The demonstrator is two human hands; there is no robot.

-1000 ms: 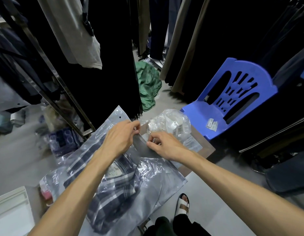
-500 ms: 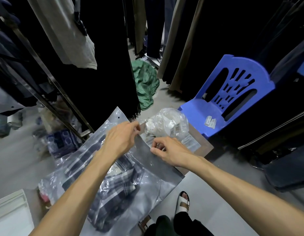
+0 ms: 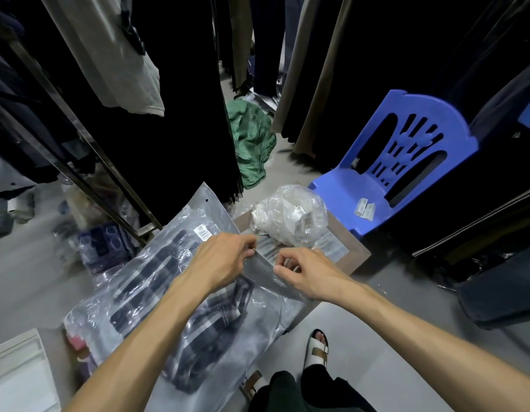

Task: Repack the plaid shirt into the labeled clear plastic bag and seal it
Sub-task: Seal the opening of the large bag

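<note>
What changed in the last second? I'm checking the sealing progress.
Little: both hands kept pinching the flap of the clear bag; the right hand slid slightly along it, the left hand held. The plaid shirt stayed inside; the blue chair unmoved.

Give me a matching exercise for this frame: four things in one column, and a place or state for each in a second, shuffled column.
1. plaid shirt
2. blue chair
3. green garment
4. crumpled plastic bag

A. heaped on the floor between the hanging clothes
B. on the cardboard, beyond the hands
C. inside the clear plastic bag
D. holds small tags on its seat

Pairs: 1-C, 2-D, 3-A, 4-B
</note>
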